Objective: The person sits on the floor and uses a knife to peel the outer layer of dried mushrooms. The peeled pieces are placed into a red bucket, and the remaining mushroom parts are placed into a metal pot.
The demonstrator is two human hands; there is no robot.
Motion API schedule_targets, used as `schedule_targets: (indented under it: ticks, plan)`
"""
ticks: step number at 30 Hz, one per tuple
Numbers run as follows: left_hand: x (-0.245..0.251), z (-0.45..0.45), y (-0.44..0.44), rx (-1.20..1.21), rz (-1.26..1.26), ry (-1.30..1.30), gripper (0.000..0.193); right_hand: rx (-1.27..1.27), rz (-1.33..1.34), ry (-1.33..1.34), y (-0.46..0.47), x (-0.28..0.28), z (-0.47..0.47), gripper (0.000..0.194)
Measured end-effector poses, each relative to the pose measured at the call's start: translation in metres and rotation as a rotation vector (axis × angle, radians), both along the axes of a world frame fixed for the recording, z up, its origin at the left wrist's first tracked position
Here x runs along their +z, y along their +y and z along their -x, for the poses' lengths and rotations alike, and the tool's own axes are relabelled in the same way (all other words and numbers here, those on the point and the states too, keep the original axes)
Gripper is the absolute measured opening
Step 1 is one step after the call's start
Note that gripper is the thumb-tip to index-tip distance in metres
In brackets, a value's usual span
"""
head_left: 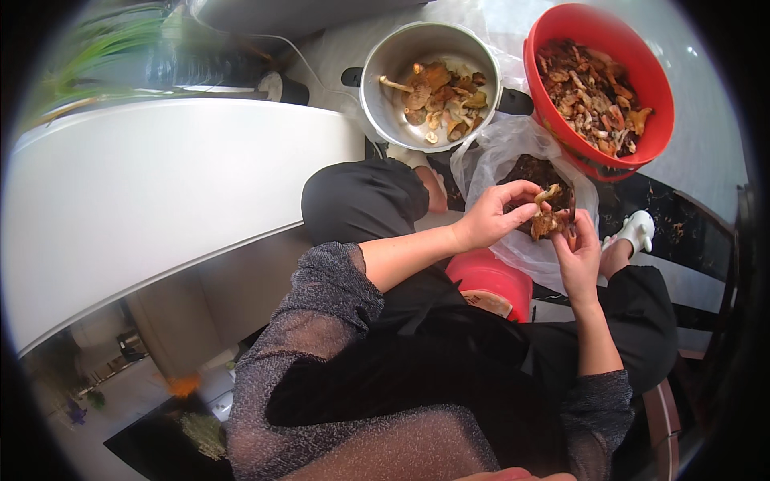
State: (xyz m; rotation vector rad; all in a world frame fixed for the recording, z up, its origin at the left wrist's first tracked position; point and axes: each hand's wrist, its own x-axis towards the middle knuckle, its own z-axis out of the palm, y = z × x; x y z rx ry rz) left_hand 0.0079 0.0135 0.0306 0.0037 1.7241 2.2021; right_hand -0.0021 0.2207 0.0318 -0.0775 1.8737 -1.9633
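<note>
My left hand (pixel 496 213) holds a brown mushroom (pixel 546 221) by its pale stem, above a clear plastic bag (pixel 493 144). My right hand (pixel 579 246) grips a small knife (pixel 572 207) whose blade stands beside the mushroom cap; its fingers also touch the cap. Dark debris (pixel 532 171) lies inside the bag. Beyond the bag stands a metal pot (pixel 374 114) with black handles, holding several cut mushrooms (pixel 439 90). A red bucket (pixel 652 90) at the upper right contains many mushroom pieces (pixel 586 90).
A pink-red plastic container (pixel 493 273) sits between the legs, below the bag. White furniture (pixel 168 198) fills the left side. My feet in white slippers (pixel 639 231) flank the bag. A green plant (pixel 102 54) and a cable (pixel 307 63) are at the upper left.
</note>
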Motion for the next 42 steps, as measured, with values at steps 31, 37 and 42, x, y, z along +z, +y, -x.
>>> schedule_targets:
  ticks: [31,37,42]
  plan:
    - [-0.010,0.002,-0.005,0.309,0.163,0.072,0.018,0.167,-0.257,0.138,-0.003,0.013,-0.014,0.016]
    - [-0.010,0.000,0.000,0.320,0.063,0.046,0.016,0.143,-0.258,0.151,-0.004,0.009,-0.016,0.014]
    - [-0.011,0.002,-0.003,0.321,0.093,0.044,0.017,0.168,-0.261,0.129,-0.004,0.010,-0.017,0.014]
